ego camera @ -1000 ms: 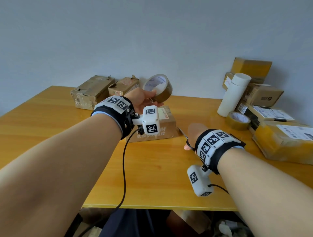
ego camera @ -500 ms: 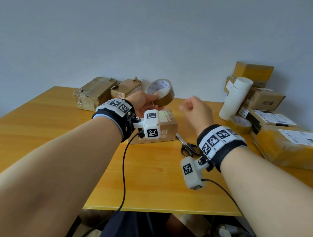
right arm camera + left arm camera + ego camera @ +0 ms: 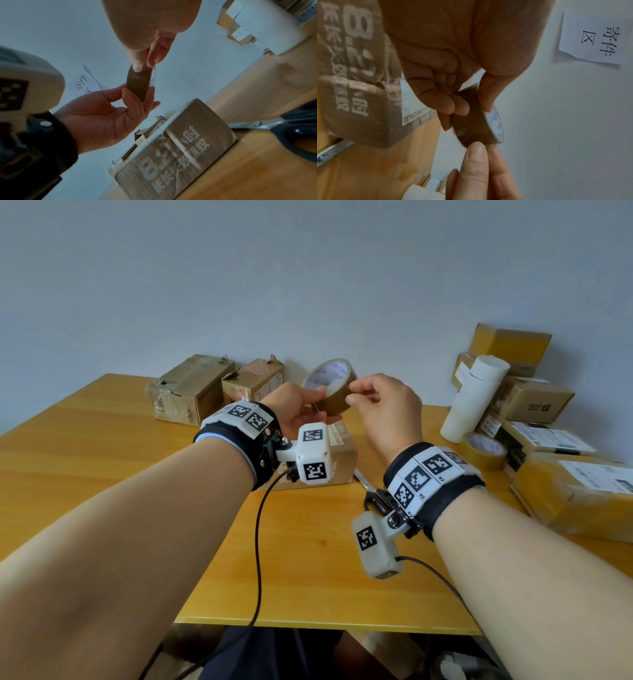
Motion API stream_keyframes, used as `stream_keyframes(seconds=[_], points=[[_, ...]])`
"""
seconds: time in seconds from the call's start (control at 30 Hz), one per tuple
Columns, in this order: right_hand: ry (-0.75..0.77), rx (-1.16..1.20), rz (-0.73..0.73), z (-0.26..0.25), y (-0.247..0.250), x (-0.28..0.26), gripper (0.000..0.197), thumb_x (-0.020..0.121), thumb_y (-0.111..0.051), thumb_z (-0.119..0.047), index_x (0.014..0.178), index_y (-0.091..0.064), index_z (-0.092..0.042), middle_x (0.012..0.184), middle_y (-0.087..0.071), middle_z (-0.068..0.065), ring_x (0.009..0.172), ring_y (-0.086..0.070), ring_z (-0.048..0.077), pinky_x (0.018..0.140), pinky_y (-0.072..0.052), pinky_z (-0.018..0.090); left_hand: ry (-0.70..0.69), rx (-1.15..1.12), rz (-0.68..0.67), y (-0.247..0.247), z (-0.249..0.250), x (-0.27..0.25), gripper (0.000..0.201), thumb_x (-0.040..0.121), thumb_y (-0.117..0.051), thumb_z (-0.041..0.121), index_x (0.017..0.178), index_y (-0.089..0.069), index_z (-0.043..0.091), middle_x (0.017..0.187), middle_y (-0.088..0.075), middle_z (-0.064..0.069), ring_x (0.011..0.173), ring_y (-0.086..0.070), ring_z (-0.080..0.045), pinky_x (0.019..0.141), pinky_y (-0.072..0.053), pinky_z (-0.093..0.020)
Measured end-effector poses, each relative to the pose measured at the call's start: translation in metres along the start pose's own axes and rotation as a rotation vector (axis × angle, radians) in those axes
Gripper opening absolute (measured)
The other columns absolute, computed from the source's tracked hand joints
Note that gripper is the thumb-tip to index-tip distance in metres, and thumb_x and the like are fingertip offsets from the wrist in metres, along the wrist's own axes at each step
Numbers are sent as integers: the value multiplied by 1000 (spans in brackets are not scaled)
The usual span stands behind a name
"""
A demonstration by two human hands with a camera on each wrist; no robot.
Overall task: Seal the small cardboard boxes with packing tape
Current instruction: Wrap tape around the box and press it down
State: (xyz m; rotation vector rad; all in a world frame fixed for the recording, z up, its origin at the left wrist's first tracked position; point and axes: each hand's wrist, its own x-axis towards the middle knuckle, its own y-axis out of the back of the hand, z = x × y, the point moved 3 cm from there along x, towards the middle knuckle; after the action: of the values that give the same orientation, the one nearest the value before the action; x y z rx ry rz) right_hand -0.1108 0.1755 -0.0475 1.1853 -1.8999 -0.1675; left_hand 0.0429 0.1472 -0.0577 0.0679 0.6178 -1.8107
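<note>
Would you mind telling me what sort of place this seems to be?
Probably a parcel packing or mailing corner: taped brown cardboard parcels with shipping labels are stacked on a yellow wooden table, a spare roll of brown packing tape lies beside them, and a handwritten paper sign hangs on the wall.

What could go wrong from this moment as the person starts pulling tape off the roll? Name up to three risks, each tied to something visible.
1. The left hand holds the tape roll in mid-air while the right hand pinches at its rim; a slip could drop it onto the small box.
2. The tape may fold onto itself.
3. The scissors lie under the right wrist, which could catch them.
</note>
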Motion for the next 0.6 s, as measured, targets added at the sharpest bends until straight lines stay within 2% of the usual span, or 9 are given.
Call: stream_keyframes(seconds=[0.1, 0.17, 0.23, 0.3, 0.33, 0.4, 0.47, 0.53, 0.6], points=[[38, -61, 22, -2, 3, 2, 7, 95, -69, -21, 100, -74, -19, 103, -72, -4, 94, -65, 12, 82, -48, 22, 3, 9, 8, -1, 2, -3, 40, 98, -57, 17, 134, -48, 0, 109, -64, -19, 46, -63, -13, 50, -53, -20], [55, -110, 7, -3, 5, 2, 6, 98, -65, -20, 100, -70, -18, 104, -68, -2, 92, -60, 13, 79, -47, 26, 10, 15, 8, -2, 2, -5, 40, 98, -57, 16, 134, -49, 0, 110, -64, -19, 46, -63, -13, 49, -53, -20], [71, -175, -32, -5, 5, 0, 5, 100, -59, -18, 101, -64, -17, 104, -62, -2, 90, -55, 13, 76, -42, 27, 23, 52, -2, -3, 2, -7, 42, 99, -56, 17, 136, -46, 1, 119, -61, -20, 47, -65, -16, 48, -54, -22], [67, -220, -50, -7, 7, 0, 5, 102, -55, -16, 100, -59, -18, 102, -58, -2, 87, -53, 14, 73, -39, 27, 42, 168, 33, -4, 0, -6, 48, 98, -60, 26, 136, -43, 4, 127, -57, -18, 55, -67, -19, 49, -54, -26], [54, -243, -47, -7, 9, 0, 6, 103, -53, -16, 98, -56, -19, 101, -56, -2, 87, -52, 16, 72, -38, 29, 29, 238, 78, -4, 0, -4, 53, 95, -64, 33, 135, -42, 7, 125, -57, -15, 63, -67, -20, 52, -54, -28], [18, -309, -35, -6, 12, 3, 8, 103, -50, -14, 97, -52, -20, 100, -53, -1, 86, -49, 19, 73, -38, 32, -86, 343, 139, -3, 3, 1, 63, 89, -70, 44, 137, -41, 15, 121, -55, -7, 83, -67, -21, 61, -56, -30], [5, -386, -38, -8, 14, 6, 9, 100, -50, -11, 98, -52, -20, 98, -52, 0, 85, -48, 21, 75, -41, 36, -208, 502, 92, -10, 9, 0, 63, 85, -73, 48, 135, -43, 26, 119, -56, -1, 99, -65, -21, 77, -59, -34], [17, -450, -71, -12, 14, 9, 12, 99, -50, -9, 97, -50, -21, 96, -51, -1, 83, -47, 21, 78, -40, 37, -258, 764, 43, -17, 12, -3, 46, 85, -74, 43, 124, -57, 25, 114, -63, 1, 99, -63, -16, 85, -59, -35], [24, -492, -123, -17, 13, 10, 16, 98, -49, -8, 94, -48, -23, 91, -51, -4, 81, -47, 22, 77, -35, 37, -317, 961, 81, -21, 12, 0, 24, 91, -71, 32, 110, -65, 18, 106, -69, -2, 93, -66, -14, 83, -60, -32]])
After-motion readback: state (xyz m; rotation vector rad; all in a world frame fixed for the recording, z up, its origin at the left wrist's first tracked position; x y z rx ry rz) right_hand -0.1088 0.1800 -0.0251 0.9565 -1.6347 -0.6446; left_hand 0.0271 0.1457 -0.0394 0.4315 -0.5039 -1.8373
